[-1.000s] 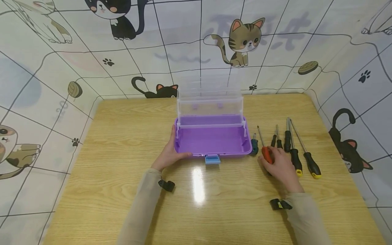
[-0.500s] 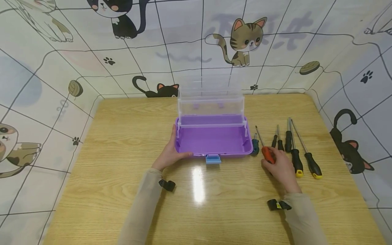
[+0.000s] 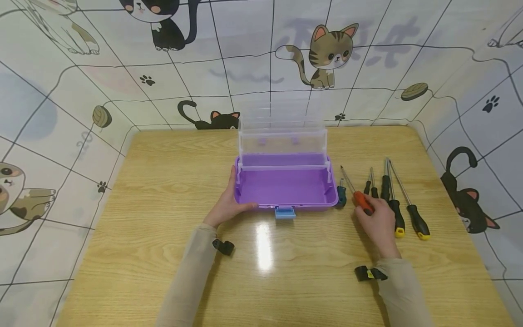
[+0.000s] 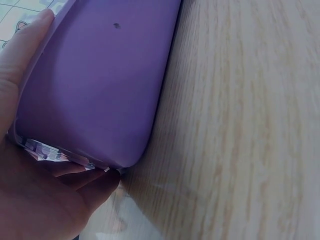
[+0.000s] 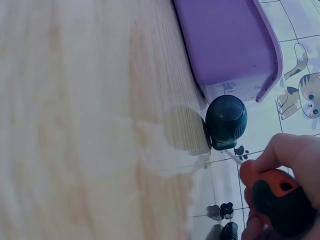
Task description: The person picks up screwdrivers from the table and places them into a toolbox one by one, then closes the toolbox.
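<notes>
A purple toolbox [image 3: 282, 188] stands on the table with its see-through lid [image 3: 282, 143] raised and a blue latch [image 3: 285, 213] hanging at the front. My left hand [image 3: 226, 205] grips its front left corner, thumb along the front and fingers around the side. To the right, my right hand [image 3: 377, 221] holds a red-and-black screwdriver [image 3: 362, 202] by the handle, its tip pointing away from me. In the right wrist view the same screwdriver [image 5: 280, 200] shows between thumb and fingers. A stubby dark teal screwdriver [image 3: 341, 196] lies between the toolbox and that hand.
Several black-handled screwdrivers lie right of my right hand, including a long yellow-ended screwdriver [image 3: 417, 221] outermost. The wooden table [image 3: 163, 181] is bordered at the back and sides by cloth walls [image 3: 245, 68] printed with cats.
My right hand has drawn the red screwdriver slightly right, and its handle now looks lifted and more tilted. The left hand still holds the toolbox corner.
</notes>
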